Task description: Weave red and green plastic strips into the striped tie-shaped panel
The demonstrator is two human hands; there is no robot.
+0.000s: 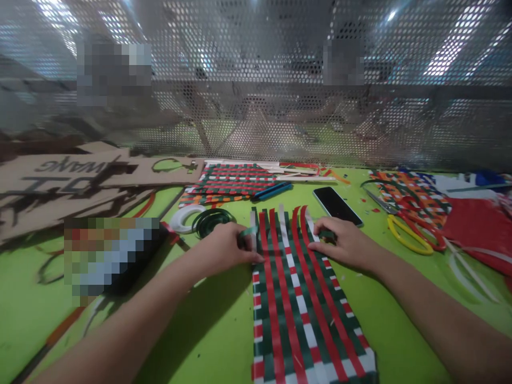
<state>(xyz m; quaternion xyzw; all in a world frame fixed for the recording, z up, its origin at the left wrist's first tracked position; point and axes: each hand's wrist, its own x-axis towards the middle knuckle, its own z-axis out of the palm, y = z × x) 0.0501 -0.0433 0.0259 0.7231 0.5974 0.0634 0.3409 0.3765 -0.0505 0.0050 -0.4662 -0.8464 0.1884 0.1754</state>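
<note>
A woven mat (pixel 298 298) of red, white and dark green flat strips lies lengthwise in front of me, its far strip ends loose and slightly curled up. My left hand (pixel 226 246) is at the mat's upper left edge, fingers curled around a dark green strip (pixel 250 231) whose end shows by the white edge strip. At the upper right edge is my right hand (pixel 344 241), with thumb and index finger closing on the outer white strip (pixel 311 224). Something dark green shows under its fingers. Part of the green strip between the hands is hidden in the weave.
Beyond my hands lie a dark green coil (pixel 214 221), a white roll (pixel 183 220), a phone (pixel 337 205) and blue-handled scissors (pixel 274 192). Red-and-yellow scissors (pixel 412 237) and woven pieces (pixel 416 197) are right, cut cardboard (pixel 80 181) left. A perforated metal screen (pixel 256 96) stands behind.
</note>
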